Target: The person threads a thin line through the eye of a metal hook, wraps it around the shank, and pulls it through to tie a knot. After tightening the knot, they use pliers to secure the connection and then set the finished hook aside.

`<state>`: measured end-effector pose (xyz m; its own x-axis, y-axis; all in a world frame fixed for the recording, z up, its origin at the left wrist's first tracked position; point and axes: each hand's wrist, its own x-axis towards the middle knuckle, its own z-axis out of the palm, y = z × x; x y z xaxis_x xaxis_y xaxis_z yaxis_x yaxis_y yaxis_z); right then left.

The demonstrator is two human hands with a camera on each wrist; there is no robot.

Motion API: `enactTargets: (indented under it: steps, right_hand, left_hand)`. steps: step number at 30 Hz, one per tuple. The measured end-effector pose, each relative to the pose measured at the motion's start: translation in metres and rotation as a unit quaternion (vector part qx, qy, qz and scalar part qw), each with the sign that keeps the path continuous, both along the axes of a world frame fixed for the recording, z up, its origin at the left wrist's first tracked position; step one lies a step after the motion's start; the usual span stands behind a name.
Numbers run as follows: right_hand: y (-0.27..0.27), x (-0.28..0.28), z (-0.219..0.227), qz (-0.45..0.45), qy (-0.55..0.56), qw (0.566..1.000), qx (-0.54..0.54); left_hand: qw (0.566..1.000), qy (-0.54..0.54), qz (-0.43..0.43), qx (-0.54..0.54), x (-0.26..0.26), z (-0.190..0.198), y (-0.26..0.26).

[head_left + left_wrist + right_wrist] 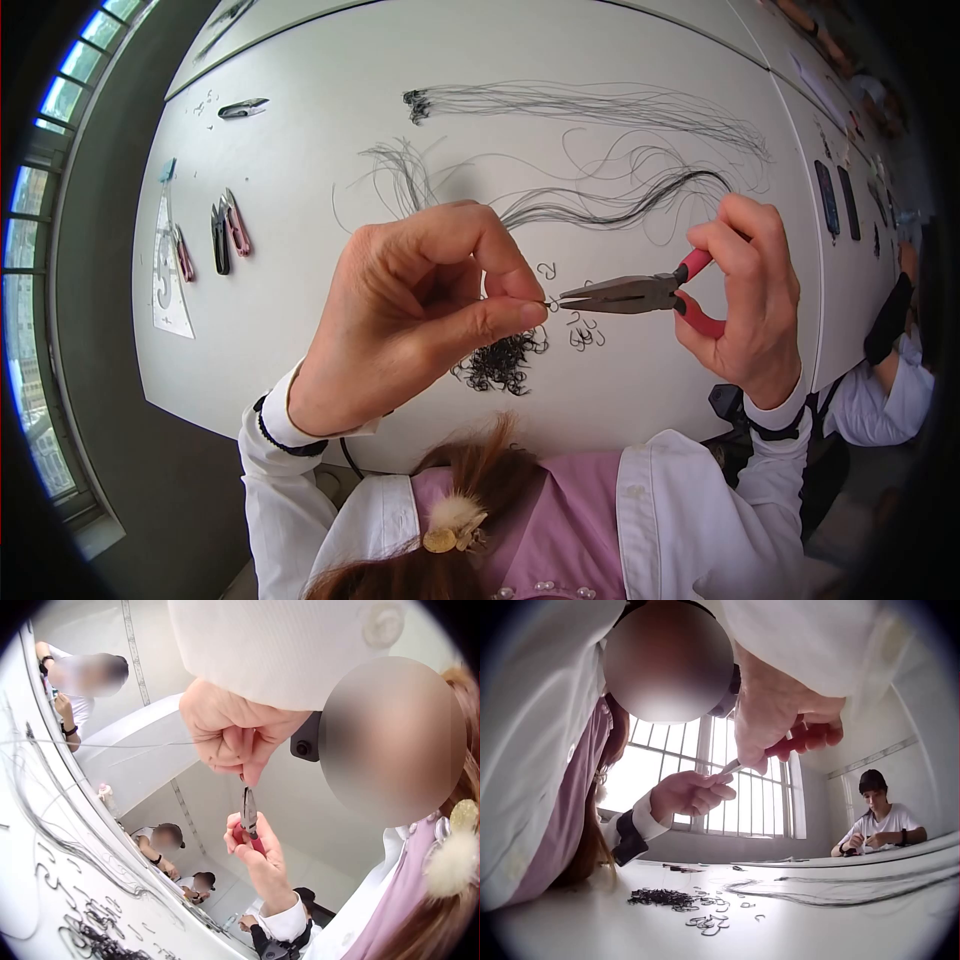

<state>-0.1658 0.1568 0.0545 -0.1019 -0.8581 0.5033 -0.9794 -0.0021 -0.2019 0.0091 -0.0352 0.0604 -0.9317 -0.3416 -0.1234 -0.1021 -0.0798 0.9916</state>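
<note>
My left hand (420,310) pinches a tiny dark fishing hook (549,304) between thumb and forefinger, mostly hidden by the fingertips. From these fingers a thin line (161,744) runs off to the side in the left wrist view. My right hand (755,290) grips the red handles of long-nose pliers (630,293). The plier tips point left, right at the hook and close to the left fingertips. On the table below lie a pile of dark hooks (500,362) and several loose hooks (583,335).
Dark fishing lines (620,218) spread behind the hands, with a straighter bundle (590,100) farther back. Black thread snips (220,240), pink snips (238,228) and a clear set square (170,290) lie at left. Phones (827,197) and other people are on the right.
</note>
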Motion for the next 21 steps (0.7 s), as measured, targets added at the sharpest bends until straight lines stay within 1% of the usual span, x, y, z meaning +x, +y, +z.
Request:
enactTargets:
  steps: [3,11,16,18,19,21]
  right_hand:
    - [-0.0011,0.0003,0.0001,0.0,-0.003,1.0,0.0]
    - [-0.0012,0.0005,-0.0009,0.005,-0.004,1.0,0.002]
    - [-0.0013,0.0022,0.0009,-0.001,0.022,1.0,0.014]
    - [-0.0028,0.0041,0.0019,-0.002,0.026,1.0,0.013]
    - [-0.0032,0.0048,0.0023,-0.005,0.03,0.999,0.012]
    - [-0.0032,0.005,0.0017,-0.009,0.025,1.0,0.014]
  left_hand:
    - [1.0,0.005,-0.02,0.001,0.0005,-0.0013,-0.001]
    - [1.0,0.008,-0.021,-0.008,0.0005,-0.0015,-0.0013]
    - [1.0,0.001,-0.017,-0.007,0.0002,-0.0014,-0.001]
    - [0.999,-0.004,0.002,-0.045,0.0001,-0.0004,0.0009]
    - [0.999,-0.004,0.002,-0.046,0.0004,-0.0014,0.0009]
    - [0.982,0.054,0.001,-0.179,0.0011,-0.0042,0.0004]
